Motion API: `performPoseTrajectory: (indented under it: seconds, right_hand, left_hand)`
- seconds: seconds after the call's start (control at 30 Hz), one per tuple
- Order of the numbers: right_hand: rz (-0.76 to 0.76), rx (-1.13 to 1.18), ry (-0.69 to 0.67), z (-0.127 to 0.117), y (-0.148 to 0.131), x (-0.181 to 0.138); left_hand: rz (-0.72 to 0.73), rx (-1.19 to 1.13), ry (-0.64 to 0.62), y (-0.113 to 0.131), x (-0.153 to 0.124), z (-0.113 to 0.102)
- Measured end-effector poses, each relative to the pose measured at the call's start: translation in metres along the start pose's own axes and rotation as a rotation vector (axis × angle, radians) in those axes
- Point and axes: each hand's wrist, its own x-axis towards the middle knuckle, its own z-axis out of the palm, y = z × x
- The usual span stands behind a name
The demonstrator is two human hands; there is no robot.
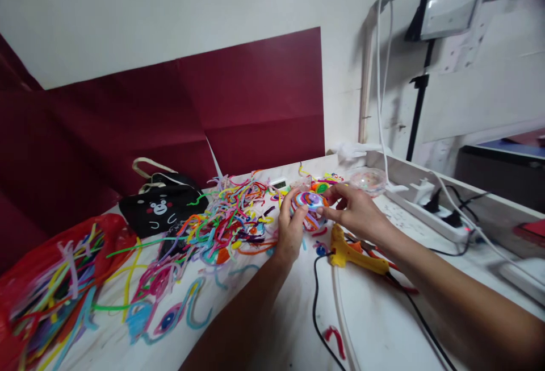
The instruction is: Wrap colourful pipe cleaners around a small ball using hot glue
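Both hands hold up a round, multicoloured coil of pipe cleaners (313, 200), with a purple spot at its centre. My left hand (292, 226) grips its left side, thumb on the front. On the right side, my right hand (351, 206) pinches the edge between thumb and fingers. Just below my right hand lies a yellow glue gun (357, 257) with a black cord. Left of my left hand spreads a tangled heap of coloured pipe cleaners (230, 212). A small blue piece (321, 250) lies beneath the coil.
A red bag (113, 234) of pipe cleaners and a black pouch (157, 206) stand at left. At right are a power strip (443, 220) with plugs, a clear round container (368, 179) and a lamp stand (419, 104). Cords cross the table (383, 325).
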Motion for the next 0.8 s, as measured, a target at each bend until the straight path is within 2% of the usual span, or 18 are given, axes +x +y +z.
performPoseTrajectory:
  seconds: [0.37,0.6,0.8]
  right_hand:
    - [0.049,-0.055,-0.019,-0.006,-0.02,-0.004]
    - [0.05,-0.081,-0.019,-0.004,-0.018,-0.003]
    - [0.06,-0.092,-0.018,-0.005,-0.019,-0.003]
  left_hand:
    - [-0.023,-0.056,-0.028,-0.004,0.007,0.001]
    - [-0.023,-0.039,-0.029,-0.004,0.005,-0.001]
    - [-0.011,-0.062,-0.079,-0.008,0.007,-0.001]
